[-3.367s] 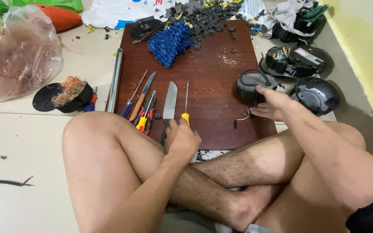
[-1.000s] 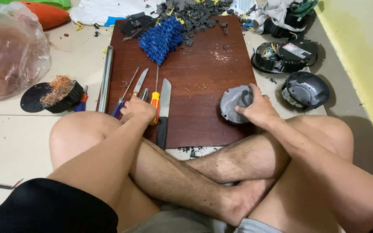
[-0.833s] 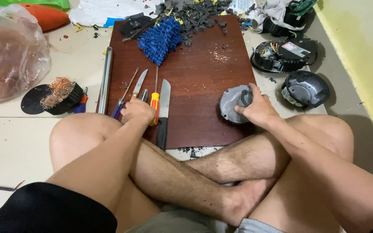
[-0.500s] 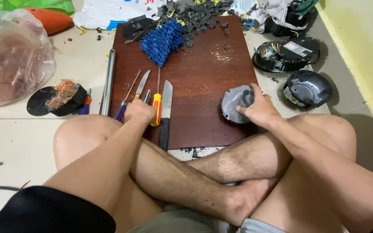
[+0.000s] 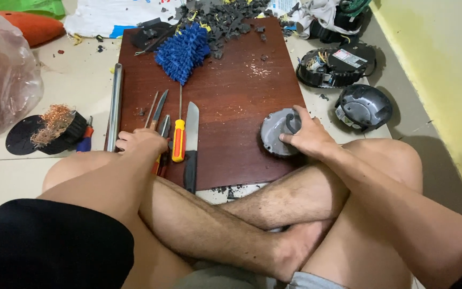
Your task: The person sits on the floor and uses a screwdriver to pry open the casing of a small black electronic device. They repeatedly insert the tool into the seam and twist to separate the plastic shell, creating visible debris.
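Note:
I sit cross-legged at a dark red wooden board (image 5: 231,96). My left hand (image 5: 140,143) lies at its near left edge, fingers curled over the handles of a few slim hand tools (image 5: 158,109). Just right of that hand lie an orange-handled screwdriver (image 5: 178,140) and a black-handled knife (image 5: 191,139), both untouched. My right hand (image 5: 307,138) grips a round grey motor casing (image 5: 275,131) near the board's right edge. A blue fluffy duster head (image 5: 182,52) rests at the far end of the board.
Grey plastic fragments (image 5: 225,16) pile at the board's far edge. A metal rod (image 5: 115,104) lies along its left side. A black disc with copper wire (image 5: 54,128) and a plastic bag (image 5: 1,80) sit left. Two opened round black housings (image 5: 364,106) lie right, near a yellow wall.
My left hand has slid left, off the orange screwdriver and onto the slim tools beside it. My right hand stays on the grey casing.

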